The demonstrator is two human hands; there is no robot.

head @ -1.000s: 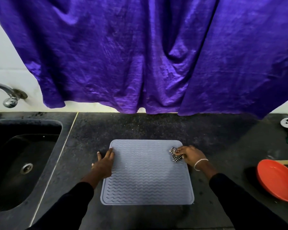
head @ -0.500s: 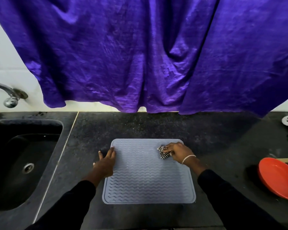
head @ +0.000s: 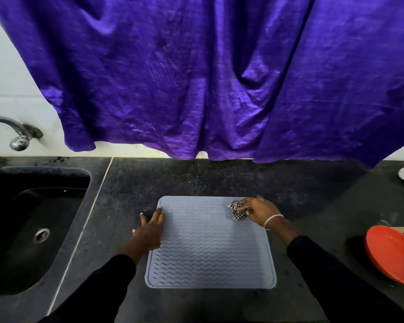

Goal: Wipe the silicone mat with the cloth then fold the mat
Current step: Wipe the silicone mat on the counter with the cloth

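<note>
Grey silicone, the mat (head: 210, 248) lies flat on the counter (head: 196, 178), its left edge under the left hand (head: 149, 231), which rests open and flat, holding nothing, fingers half on the mat and half on the counter. Farther off, at the mat's far right corner, the right hand (head: 257, 209) is closed on the bunched checked cloth (head: 237, 210), pressed to the mat. Pinned along one edge only, the mat may skid or buckle under a hard stroke, and so small a wad could miss the near rows.
</note>
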